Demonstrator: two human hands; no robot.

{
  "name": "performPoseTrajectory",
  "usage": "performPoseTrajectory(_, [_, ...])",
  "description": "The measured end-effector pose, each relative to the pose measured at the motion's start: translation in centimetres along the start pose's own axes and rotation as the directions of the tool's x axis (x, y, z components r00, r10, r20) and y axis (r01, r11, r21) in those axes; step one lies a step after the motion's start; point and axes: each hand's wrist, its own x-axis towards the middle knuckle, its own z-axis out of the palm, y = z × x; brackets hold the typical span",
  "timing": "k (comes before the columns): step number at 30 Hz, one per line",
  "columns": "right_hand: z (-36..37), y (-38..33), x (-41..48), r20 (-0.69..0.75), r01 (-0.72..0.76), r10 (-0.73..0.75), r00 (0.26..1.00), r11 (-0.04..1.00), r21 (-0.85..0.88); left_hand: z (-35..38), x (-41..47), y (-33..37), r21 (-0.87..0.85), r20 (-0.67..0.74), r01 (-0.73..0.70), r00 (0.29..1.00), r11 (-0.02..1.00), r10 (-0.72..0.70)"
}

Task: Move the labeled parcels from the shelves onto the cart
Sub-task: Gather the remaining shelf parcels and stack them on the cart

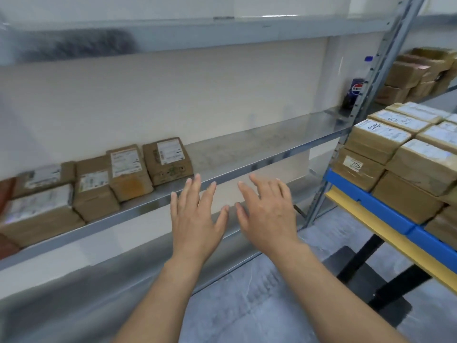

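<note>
Both the left hand (197, 216) and right hand (267, 214) hover spread and empty off the shelf's (247, 167) front edge, while the parcels (168, 160) toward its left end look stiff, light, best gripped by opposite sides.

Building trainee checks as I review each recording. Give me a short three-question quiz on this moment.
1. True or false: the left hand and the right hand each grip a parcel.
2. The brown cardboard labelled parcels on the grey metal shelf lie toward its: A) left part, B) middle, C) right end?
3. What number is written on the side label of a brown box on the blue-and-yellow cart?
Key: 1 false, both hands are open and empty; 2 A; 3 705.
</note>
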Motion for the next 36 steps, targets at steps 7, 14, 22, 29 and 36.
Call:
performPoseTrajectory(7, [2.3, -7.4, 1.3, 0.031, 0.113, -0.115, 0.993, 0.992, 0.061, -3.3, -1.6, -6.8, 0.025, -0.057, 0.16, 0.986, 0.987, -0.158])
performPoseTrajectory(14, [4.6, -12.1, 2.5, 0.082, 0.219, -0.232, 0.969, 0.965, 0.147, -4.8, -2.8, -10.7, 0.031, -0.079, 0.339, 0.939, 0.94, -0.336])
performPoseTrajectory(22, [8.0, -16.8, 5.8, 0.049, 0.339, -0.372, 0.927, 0.886, 0.317, -7.3, -2.7, -14.7, 0.131, -0.187, 0.488, 0.867, 0.863, -0.462])
performPoseTrajectory(29, [10.2, -21.5, 8.4, -0.009, 0.434, -0.492, 0.87, 0.759, 0.485, -9.7, -2.6, -17.7, 0.259, -0.32, 0.603, 0.791, 0.755, -0.522])
performPoseTrajectory(36, [12.0, -25.8, 8.4, -0.037, 0.504, -0.602, 0.798, 0.632, 0.589, -10.6, -4.8, -19.6, 0.233, -0.387, 0.731, 0.675, 0.642, -0.628])
